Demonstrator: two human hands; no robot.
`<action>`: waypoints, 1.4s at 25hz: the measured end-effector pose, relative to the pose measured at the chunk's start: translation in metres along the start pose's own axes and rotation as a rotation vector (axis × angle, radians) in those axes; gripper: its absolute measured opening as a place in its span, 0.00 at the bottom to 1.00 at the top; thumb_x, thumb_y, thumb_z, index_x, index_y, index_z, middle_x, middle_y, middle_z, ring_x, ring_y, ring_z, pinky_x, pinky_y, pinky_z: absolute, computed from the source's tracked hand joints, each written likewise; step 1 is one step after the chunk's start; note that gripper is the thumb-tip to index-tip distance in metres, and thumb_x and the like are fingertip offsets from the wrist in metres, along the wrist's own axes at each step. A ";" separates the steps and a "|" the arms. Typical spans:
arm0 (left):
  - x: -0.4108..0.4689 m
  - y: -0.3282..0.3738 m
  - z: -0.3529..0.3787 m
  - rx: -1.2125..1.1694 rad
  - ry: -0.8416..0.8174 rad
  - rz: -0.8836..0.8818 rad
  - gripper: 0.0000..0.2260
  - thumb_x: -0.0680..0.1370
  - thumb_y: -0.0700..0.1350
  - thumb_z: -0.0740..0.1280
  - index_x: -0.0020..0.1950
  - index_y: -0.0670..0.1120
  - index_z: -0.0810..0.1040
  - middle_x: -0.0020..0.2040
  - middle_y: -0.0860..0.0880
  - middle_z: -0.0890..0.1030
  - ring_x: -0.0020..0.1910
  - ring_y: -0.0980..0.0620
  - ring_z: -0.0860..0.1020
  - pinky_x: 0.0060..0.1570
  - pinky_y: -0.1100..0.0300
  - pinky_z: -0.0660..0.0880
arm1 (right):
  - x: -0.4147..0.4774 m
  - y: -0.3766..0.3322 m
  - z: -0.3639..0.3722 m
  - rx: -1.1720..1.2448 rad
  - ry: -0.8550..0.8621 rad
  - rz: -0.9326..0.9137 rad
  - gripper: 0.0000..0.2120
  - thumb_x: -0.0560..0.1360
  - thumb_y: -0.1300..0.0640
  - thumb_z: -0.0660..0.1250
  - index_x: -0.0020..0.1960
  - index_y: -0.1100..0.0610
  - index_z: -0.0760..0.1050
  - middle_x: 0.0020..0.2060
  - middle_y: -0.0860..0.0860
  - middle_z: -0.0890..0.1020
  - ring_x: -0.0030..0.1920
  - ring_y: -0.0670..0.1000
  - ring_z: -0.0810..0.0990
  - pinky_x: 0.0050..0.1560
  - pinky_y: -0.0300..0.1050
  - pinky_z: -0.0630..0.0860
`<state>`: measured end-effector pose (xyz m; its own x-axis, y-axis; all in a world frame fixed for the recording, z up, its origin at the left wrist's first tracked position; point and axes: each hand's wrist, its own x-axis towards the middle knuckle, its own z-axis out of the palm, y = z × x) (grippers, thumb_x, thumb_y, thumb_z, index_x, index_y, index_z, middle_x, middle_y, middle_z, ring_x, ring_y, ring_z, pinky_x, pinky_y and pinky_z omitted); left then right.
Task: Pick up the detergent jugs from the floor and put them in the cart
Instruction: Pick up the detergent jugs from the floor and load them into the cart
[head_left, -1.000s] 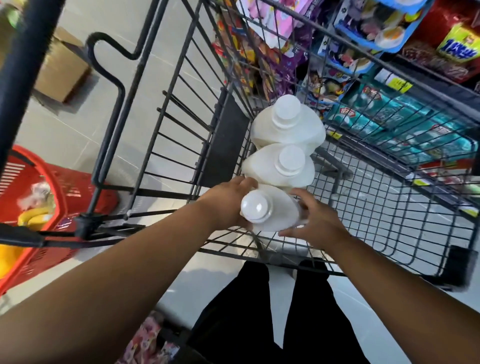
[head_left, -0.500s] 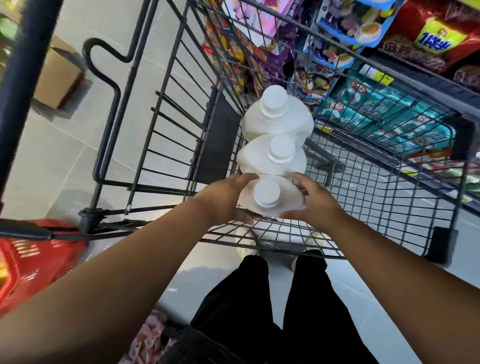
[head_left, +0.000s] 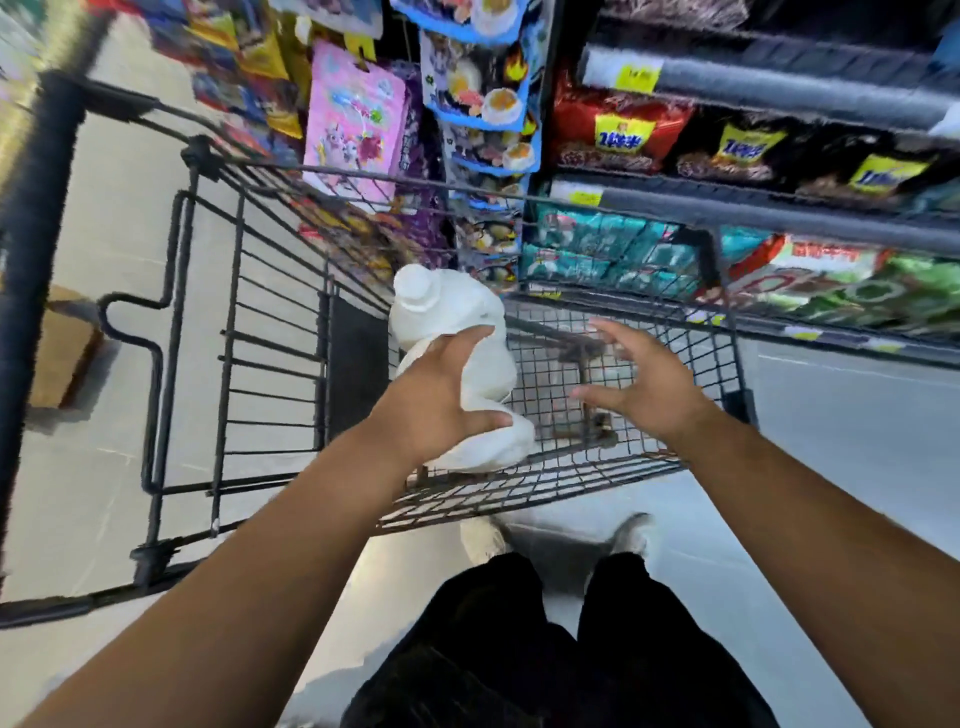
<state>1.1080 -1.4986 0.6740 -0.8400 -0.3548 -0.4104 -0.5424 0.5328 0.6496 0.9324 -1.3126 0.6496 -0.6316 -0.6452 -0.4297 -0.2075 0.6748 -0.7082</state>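
Head view: black trousers (head_left: 519, 649) nearest, just short of cart (head_left: 231, 332). Left hand (head_left: 441, 400) over cart, fingers spread, relaxed, in front of white detergent jugs (head_left: 457, 312); contact unclear through blur. Right hand (head_left: 649, 384) over cart floor, fingers splayed, holding nothing. Jugs inside cart, lined along its left wall. Snack shelves (head_left: 779, 93) beyond cart.

I see white detergent jugs (head_left: 447, 312) in a black wire-grid cart (head_left: 358, 364), a pink pack (head_left: 353, 119) printed with cartoons, red bags (head_left: 613, 130) with yellow labels, teal packets (head_left: 587, 244), black trousers (head_left: 498, 649).
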 end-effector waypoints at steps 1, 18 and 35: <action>0.002 0.016 0.001 -0.003 0.010 0.021 0.42 0.69 0.54 0.78 0.77 0.55 0.59 0.74 0.46 0.68 0.70 0.47 0.69 0.68 0.55 0.67 | -0.010 0.000 -0.013 0.004 0.044 -0.009 0.38 0.67 0.48 0.77 0.73 0.43 0.65 0.69 0.47 0.70 0.63 0.45 0.70 0.61 0.41 0.68; 0.014 0.470 0.286 0.113 -0.299 0.569 0.41 0.72 0.56 0.75 0.78 0.58 0.55 0.75 0.48 0.65 0.70 0.50 0.70 0.67 0.59 0.66 | -0.350 0.276 -0.335 0.413 0.850 0.247 0.30 0.71 0.54 0.75 0.64 0.33 0.65 0.64 0.47 0.73 0.57 0.50 0.78 0.57 0.53 0.77; 0.048 0.872 0.606 0.232 -0.740 0.970 0.39 0.73 0.54 0.75 0.77 0.59 0.56 0.74 0.50 0.67 0.68 0.54 0.70 0.63 0.61 0.65 | -0.549 0.543 -0.587 0.559 1.383 0.523 0.30 0.71 0.51 0.74 0.66 0.34 0.66 0.64 0.44 0.73 0.57 0.44 0.78 0.46 0.43 0.77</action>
<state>0.5871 -0.5854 0.8328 -0.6589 0.7399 -0.1354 0.3800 0.4829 0.7889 0.7283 -0.3815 0.8296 -0.7723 0.6300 -0.0820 0.3359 0.2954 -0.8944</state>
